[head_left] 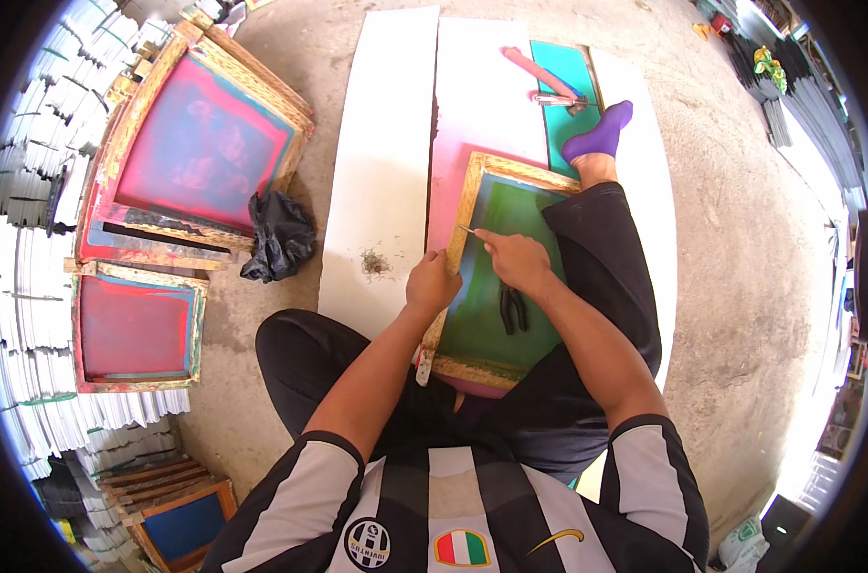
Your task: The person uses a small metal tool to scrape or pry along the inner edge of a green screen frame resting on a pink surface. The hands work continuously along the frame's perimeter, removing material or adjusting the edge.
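A wooden screen-printing frame with green and blue mesh lies across my lap, over white and pink sheets. My left hand is closed on its left bar. Over the mesh, my right hand pinches a thin metal piece, whose end meets the left bar; its exact kind is too small to make out. Black-handled pliers rest on the mesh just below my right hand. Farther off, near my purple-socked foot, lie a hammer and a screwdriver.
Pink and blue screen frames lean at the left beside stacked white sheets, with a black plastic bag against them. A small pile of metal bits sits on the white board. Concrete floor extends to the right.
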The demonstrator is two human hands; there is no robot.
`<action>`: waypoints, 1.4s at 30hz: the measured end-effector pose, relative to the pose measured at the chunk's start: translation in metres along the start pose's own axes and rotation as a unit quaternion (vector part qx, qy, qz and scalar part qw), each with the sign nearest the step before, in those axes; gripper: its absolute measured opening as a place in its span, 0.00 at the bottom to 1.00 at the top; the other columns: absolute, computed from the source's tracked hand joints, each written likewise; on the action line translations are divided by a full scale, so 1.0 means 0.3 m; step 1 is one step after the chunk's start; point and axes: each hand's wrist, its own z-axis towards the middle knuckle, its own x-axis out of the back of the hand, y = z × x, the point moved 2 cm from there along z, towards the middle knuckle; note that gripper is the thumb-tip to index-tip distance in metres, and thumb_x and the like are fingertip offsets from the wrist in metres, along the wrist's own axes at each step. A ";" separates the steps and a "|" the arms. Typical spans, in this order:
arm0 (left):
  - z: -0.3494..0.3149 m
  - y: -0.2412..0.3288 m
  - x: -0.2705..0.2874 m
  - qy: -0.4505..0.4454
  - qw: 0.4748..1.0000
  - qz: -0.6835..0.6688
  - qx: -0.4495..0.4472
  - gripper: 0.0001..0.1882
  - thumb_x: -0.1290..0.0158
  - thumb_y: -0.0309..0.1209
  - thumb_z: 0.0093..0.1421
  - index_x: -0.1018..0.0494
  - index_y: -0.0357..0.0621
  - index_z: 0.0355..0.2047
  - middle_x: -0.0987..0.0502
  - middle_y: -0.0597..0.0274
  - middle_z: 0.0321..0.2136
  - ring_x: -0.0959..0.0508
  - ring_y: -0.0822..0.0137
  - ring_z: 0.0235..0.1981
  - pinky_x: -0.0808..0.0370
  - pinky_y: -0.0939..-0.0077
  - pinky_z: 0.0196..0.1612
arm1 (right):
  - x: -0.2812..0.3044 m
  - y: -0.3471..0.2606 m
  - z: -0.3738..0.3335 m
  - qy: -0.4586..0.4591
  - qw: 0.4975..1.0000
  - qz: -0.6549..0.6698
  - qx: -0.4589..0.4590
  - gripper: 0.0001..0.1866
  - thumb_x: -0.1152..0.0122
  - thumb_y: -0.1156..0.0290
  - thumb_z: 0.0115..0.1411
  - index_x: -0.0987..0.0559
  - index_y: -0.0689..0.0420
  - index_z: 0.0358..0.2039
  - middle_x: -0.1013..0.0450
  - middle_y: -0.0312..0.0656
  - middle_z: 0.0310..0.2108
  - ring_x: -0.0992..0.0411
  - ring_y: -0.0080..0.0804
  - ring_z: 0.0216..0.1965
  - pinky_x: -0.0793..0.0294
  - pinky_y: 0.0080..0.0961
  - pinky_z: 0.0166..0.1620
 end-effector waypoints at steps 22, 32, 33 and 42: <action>-0.009 -0.032 -0.020 0.019 0.999 -0.026 -0.028 0.20 0.35 0.31 0.53 0.24 0.35 0.44 0.21 0.45 0.38 0.18 0.40 0.40 0.20 0.48 0.44 | -0.082 -0.013 0.004 0.016 0.999 0.049 -0.009 0.23 0.48 0.63 0.75 0.23 0.38 0.68 0.17 0.54 0.41 0.18 0.53 0.41 0.20 0.48 0.46; 0.001 0.004 0.003 -0.014 1.000 -0.010 -0.012 0.24 0.35 0.32 0.54 0.24 0.33 0.50 0.20 0.45 0.44 0.17 0.42 0.44 0.18 0.51 0.49 | -0.160 0.066 0.054 -0.029 0.941 0.334 -0.032 0.24 0.46 0.60 0.76 0.26 0.40 0.71 0.16 0.53 0.40 0.18 0.55 0.43 0.21 0.47 0.49; -0.002 0.003 0.011 -0.015 1.000 -0.008 -0.014 0.24 0.35 0.32 0.54 0.24 0.33 0.50 0.20 0.45 0.45 0.17 0.42 0.44 0.18 0.51 0.49 | -0.165 0.065 0.054 -0.002 0.957 0.290 -0.005 0.25 0.46 0.60 0.76 0.27 0.41 0.71 0.16 0.51 0.40 0.17 0.53 0.42 0.21 0.46 0.49; 0.015 -0.028 -0.028 0.003 1.000 0.022 0.000 0.21 0.34 0.32 0.52 0.23 0.38 0.46 0.20 0.46 0.42 0.17 0.40 0.43 0.19 0.49 0.47 | -0.124 0.080 0.110 -0.147 0.871 0.450 -0.135 0.24 0.46 0.57 0.76 0.25 0.41 0.70 0.26 0.36 0.26 0.29 0.26 0.24 0.24 0.30 0.34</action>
